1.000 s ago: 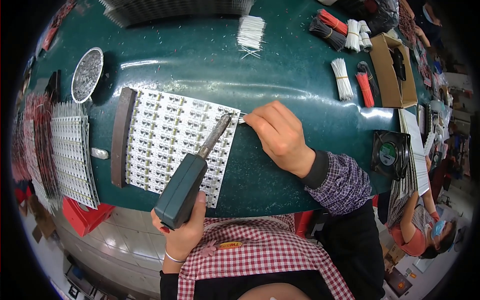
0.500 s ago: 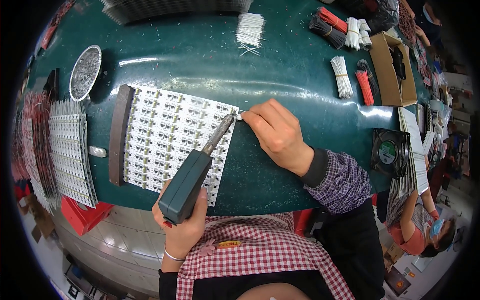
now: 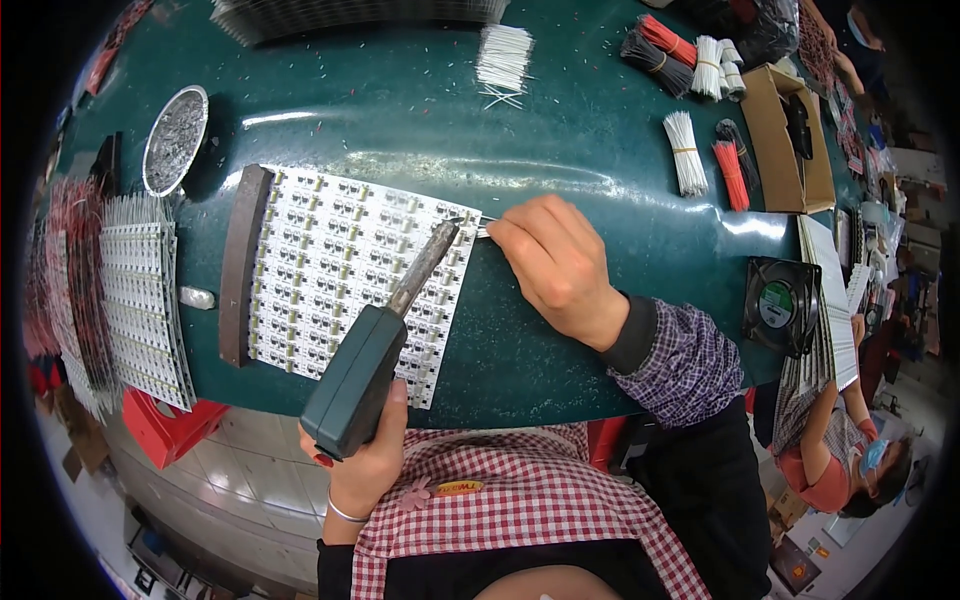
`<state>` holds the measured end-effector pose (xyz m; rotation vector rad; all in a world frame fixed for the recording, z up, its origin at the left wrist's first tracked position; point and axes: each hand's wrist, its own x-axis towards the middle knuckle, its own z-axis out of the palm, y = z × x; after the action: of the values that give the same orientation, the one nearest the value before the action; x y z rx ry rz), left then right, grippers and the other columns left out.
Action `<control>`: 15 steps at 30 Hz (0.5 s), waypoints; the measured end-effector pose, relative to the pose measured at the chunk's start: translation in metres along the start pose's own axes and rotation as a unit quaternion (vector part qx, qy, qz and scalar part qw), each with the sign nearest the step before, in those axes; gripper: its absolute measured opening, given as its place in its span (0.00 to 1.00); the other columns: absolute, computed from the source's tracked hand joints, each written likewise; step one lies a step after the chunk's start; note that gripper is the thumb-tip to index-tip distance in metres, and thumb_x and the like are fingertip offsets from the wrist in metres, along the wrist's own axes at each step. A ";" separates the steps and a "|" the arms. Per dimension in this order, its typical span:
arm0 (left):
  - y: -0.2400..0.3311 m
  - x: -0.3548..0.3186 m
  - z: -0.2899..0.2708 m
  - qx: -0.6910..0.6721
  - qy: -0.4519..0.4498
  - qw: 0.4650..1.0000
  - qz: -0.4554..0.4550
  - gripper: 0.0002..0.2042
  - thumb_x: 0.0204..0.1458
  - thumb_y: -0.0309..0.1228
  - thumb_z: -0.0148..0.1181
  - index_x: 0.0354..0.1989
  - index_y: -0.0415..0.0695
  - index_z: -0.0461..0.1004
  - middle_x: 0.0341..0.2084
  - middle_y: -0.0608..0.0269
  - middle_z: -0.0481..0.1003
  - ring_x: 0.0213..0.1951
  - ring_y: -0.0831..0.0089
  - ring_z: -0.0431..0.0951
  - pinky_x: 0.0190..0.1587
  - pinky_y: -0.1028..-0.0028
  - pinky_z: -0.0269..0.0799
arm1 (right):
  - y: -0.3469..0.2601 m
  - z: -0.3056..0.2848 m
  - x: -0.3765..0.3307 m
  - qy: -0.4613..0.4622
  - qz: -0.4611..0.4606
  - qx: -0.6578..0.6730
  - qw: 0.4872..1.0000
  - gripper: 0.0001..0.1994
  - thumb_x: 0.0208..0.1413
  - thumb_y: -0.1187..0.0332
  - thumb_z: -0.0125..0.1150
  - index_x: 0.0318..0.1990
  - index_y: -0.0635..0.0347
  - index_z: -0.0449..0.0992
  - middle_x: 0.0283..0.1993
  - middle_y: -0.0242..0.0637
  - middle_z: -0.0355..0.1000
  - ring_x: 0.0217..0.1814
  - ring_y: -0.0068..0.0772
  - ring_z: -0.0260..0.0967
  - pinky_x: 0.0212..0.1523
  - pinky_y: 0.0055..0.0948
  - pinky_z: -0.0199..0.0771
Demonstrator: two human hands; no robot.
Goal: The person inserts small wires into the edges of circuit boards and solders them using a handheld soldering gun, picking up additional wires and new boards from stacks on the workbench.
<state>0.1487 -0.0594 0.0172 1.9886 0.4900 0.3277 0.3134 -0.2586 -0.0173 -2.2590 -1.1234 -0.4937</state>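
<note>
My left hand [image 3: 372,462] is wrapped round the dark green handle of a soldering gun [image 3: 355,380]. Its metal tip reaches up to the top right corner of a white circuit board sheet [image 3: 330,275], which carries rows of small dark and yellowish parts. At that same corner, my right hand [image 3: 562,268] pinches a thin white wire [image 3: 485,227] against the board's right edge; how many strands it holds is hard to make out. A long brown bar [image 3: 240,290] lies along the sheet's left edge.
Left of the board are a bowl of grey scraps [image 3: 176,140] and stacked, wired boards [image 3: 140,290]. White wires [image 3: 503,60] lie at the back. To the right are wire bundles [image 3: 685,155], a cardboard box [image 3: 785,140] and a black fan [image 3: 780,305]; another person [image 3: 835,465] sits beyond.
The soldering gun and my left hand have shifted slightly left, drawing the tip a little away from the board's edge. My right hand stays at the corner with the wire.
</note>
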 end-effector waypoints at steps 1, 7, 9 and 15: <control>0.000 0.000 0.000 0.004 0.000 1.000 0.011 0.09 0.45 0.28 0.71 0.33 0.39 0.81 0.24 0.63 0.78 0.21 0.74 0.75 0.25 0.75 0.69 | -0.001 -0.001 0.000 0.002 -0.004 -0.005 1.000 0.12 0.39 0.82 0.64 0.36 0.66 0.75 0.32 0.38 0.71 0.32 0.38 0.69 0.30 0.33 0.69; -0.001 0.003 -0.003 -0.011 -0.053 0.999 0.000 0.11 0.45 0.24 0.70 0.37 0.36 0.78 0.28 0.62 0.78 0.26 0.75 0.76 0.32 0.76 0.71 | -0.001 -0.002 -0.001 -0.012 0.001 -0.019 1.000 0.13 0.39 0.82 0.64 0.36 0.65 0.75 0.33 0.37 0.72 0.33 0.37 0.69 0.31 0.32 0.69; -0.001 0.004 0.000 -0.003 -0.032 0.999 0.039 0.07 0.45 0.26 0.69 0.32 0.38 0.80 0.21 0.63 0.76 0.17 0.76 0.73 0.23 0.76 0.68 | -0.001 -0.001 -0.002 -0.016 0.003 -0.015 1.000 0.13 0.39 0.82 0.64 0.36 0.65 0.75 0.33 0.37 0.72 0.33 0.37 0.69 0.31 0.32 0.69; 0.001 0.010 0.006 -0.019 -0.037 0.998 0.040 0.06 0.45 0.24 0.69 0.29 0.38 0.78 0.20 0.63 0.75 0.18 0.75 0.73 0.24 0.76 0.68 | 0.000 0.002 -0.003 -0.015 0.013 0.006 1.000 0.13 0.40 0.83 0.64 0.37 0.66 0.75 0.33 0.38 0.71 0.31 0.38 0.69 0.30 0.32 0.70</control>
<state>0.1603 -0.0595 0.0156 1.9801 0.3560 0.3097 0.3117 -0.2591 -0.0207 -2.2753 -1.1078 -0.4432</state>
